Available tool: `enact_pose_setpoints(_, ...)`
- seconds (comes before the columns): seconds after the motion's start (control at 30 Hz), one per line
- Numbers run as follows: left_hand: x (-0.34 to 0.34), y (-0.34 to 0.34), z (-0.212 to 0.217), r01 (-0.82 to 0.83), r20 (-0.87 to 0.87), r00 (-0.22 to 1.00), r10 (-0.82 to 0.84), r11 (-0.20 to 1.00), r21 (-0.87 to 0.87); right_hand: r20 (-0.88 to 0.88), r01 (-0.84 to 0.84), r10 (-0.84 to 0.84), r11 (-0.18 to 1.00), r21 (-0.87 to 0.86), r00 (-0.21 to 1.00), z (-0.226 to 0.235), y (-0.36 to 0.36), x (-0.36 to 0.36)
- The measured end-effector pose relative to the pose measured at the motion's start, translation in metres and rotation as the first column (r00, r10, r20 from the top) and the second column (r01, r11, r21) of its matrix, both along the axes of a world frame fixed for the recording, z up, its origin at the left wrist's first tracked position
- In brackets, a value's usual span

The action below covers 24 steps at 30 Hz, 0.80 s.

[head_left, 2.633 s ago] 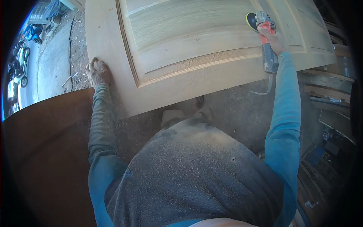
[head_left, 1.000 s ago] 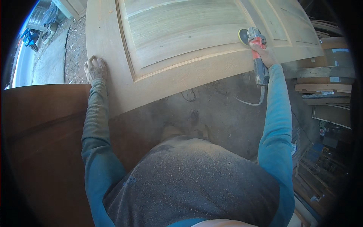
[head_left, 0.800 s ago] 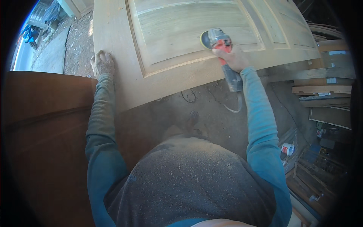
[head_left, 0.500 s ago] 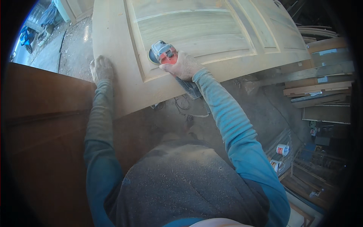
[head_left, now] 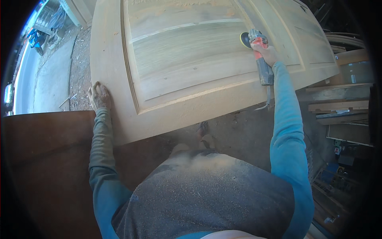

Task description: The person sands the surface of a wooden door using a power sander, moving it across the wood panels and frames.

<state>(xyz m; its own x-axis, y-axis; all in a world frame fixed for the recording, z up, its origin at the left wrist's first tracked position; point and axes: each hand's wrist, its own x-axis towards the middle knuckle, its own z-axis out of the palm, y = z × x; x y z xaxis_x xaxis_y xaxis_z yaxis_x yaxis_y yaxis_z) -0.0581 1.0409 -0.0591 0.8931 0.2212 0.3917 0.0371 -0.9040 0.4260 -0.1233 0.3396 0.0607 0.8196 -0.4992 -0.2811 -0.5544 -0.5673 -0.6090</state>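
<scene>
A pale wooden panel door (head_left: pixel 111 119) lies flat before me, its recessed panels dusted with sawdust. My right hand (head_left: pixel 269 55) is wrapped round the body of a red and grey angle grinder (head_left: pixel 265 71). The grinder's round yellow-rimmed disc (head_left: pixel 244 40) is over the right part of the large recessed panel; whether it touches the wood cannot be made out. At the door's left edge, my left hand (head_left: pixel 99 96) holds on with bent fingers, far from the grinder. A power cord (head_left: pixel 267 96) trails from the grinder's rear end over the near edge.
A brown wooden board (head_left: pixel 51 139) stands at my left, close to my left forearm. Stacked boards (head_left: pixel 342 106) fill the right side. Debris lies on the floor (head_left: pixel 79 79) beyond the left edge. My dusty apron (head_left: pixel 207 187) is close to the door's near edge.
My right hand has carried the grinder right across the recessed panel, from its left corner to its right part. My left hand remains at the door's left edge, and the view has shifted.
</scene>
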Motion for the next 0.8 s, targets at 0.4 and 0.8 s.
enact_pose_setpoints(0.4, 0.000, 0.005, 0.001, -0.033, 0.022, 0.999, 0.034, 0.998, -0.054, 0.053, -0.417, 0.415, 0.908, 0.031, 0.908, -0.003, 0.142, 0.061)
enact_pose_setpoints(0.8, 0.000, -0.005, 0.004, -0.054, 0.020, 0.998, 0.057, 0.993, -0.105, 0.185, -0.432, 0.415, 0.900, 0.065, 0.891, 0.000, 0.207, 0.134)
